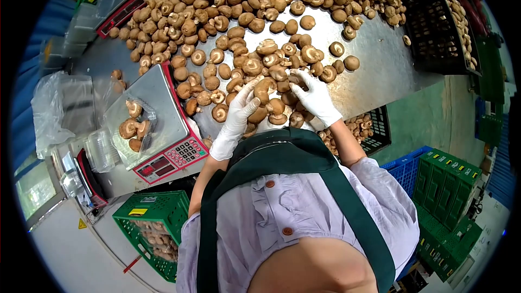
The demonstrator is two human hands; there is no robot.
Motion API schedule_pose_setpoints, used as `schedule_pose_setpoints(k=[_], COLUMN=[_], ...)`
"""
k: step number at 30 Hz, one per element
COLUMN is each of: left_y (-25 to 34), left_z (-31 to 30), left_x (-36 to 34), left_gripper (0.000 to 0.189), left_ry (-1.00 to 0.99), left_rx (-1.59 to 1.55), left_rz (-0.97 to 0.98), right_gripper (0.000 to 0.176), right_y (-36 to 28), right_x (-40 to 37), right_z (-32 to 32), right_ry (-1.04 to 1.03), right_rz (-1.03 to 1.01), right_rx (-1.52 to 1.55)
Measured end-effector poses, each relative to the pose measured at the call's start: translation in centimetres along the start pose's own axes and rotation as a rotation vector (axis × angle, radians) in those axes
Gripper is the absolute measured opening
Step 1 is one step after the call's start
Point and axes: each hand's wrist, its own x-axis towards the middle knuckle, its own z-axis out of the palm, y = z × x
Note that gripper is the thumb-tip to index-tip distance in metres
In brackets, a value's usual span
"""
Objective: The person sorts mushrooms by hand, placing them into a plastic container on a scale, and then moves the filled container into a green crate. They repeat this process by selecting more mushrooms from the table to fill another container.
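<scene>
Your left hand [237, 113]: white-gloved, fingers spread, fingertips touching mushroom [264, 90] at near edge of mushroom pile [244, 0] on steel table [380, 70]. Your right hand [316, 97]: gloved, fingers spread, flat on mushrooms just right of it. Scale [163, 89] near left carries clear tray [150, 112] with few mushrooms. Black crate [429, 27] far right.

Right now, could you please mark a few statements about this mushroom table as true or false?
1. Both the left hand and right hand wear white gloves. True.
2. The scale carries nothing. False: a clear tray of mushrooms sits on it.
3. The loose mushrooms lie on a metal table. True.
4. The green crate is empty. False: mushrooms lie in it.
5. The black crate holds mushrooms. True.
</scene>
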Motion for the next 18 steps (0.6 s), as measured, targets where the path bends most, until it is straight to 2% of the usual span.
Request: schedule_pose_setpoints(k=[1,3,5,8,11,15,18], left_y=[0.0,0.0,-0.1,0.3,0.8,0.5,0.9], left_z=[0.2,0.2,0.5,0.8,1.0,0.5,0.7], left_x=[0.0,0.1,0.0,-0.2,-0.1,0.1,0.1], left_gripper=[0.062,0.067,0.066,0.060,0.062,0.063,0.066], left_ry=[-0.033,-0.058,-0.015,-0.042,-0.061,-0.046,0.000], left_rx=[0.027,-0.067,0.083,0.073,-0.002,-0.086,-0.048], left_rz=[0.060,0.033,0.130,0.192,0.249,0.226,0.117], right_gripper=[0.042,0.038,0.036,0.035,0.035,0.037,0.036], right_y=[-0.5,-0.7,-2.1,-2.4,-2.1,-1.7,-0.8], right_x=[-0.1,-0.1,-0.1,0.0,0.1,0.1,0.2], right_z=[0.0,0.4,0.1,0.5,1.0,1.0,1.1], right_ry=[-0.018,-0.008,-0.052,-0.059,-0.043,-0.065,-0.049], right_rz=[-0.025,-0.011,-0.024,-0.035,-0.055,-0.030,-0.055], right_rx=[0.070,0.135,0.159,0.097,0.070,0.025,-0.005])
